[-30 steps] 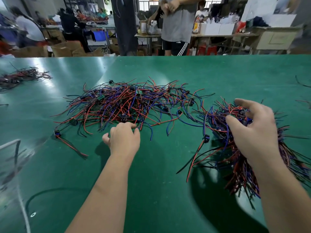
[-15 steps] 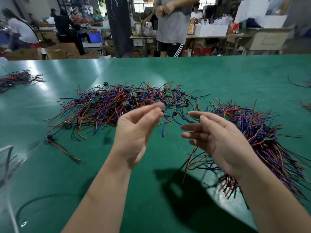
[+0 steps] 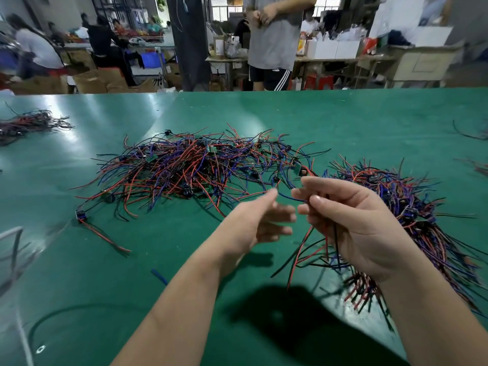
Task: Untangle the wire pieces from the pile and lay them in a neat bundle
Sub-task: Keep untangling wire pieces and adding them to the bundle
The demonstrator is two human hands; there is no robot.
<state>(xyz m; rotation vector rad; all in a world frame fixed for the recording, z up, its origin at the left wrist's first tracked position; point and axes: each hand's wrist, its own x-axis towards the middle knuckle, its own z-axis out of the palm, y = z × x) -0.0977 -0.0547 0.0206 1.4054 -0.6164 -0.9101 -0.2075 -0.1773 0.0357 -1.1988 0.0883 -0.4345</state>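
Observation:
A tangled pile of red, blue and black wire pieces (image 3: pixel 190 170) spreads over the middle of the green table (image 3: pixel 343 122). To its right lies a more aligned bundle of the same wires (image 3: pixel 412 207), running toward the near right. My right hand (image 3: pixel 351 223) is raised above the table, palm toward me, fingers closed on a few wire pieces (image 3: pixel 317 247) that hang down from it. A blue wire runs from its fingertips back toward the pile. My left hand (image 3: pixel 261 220) hovers just left of it, fingers apart and empty, slightly blurred.
One loose wire piece with a small black part (image 3: pixel 87 223) lies left of the pile. A second wire heap (image 3: pixel 29 125) sits at the far left. A short blue scrap (image 3: pixel 159 276) lies near my left forearm. A person (image 3: pixel 274 40) stands beyond the far edge.
Both hands left the heaps and rose to meet over the table. My right hand went from open to gripping a few wire pieces; my left hand opened and moved right.

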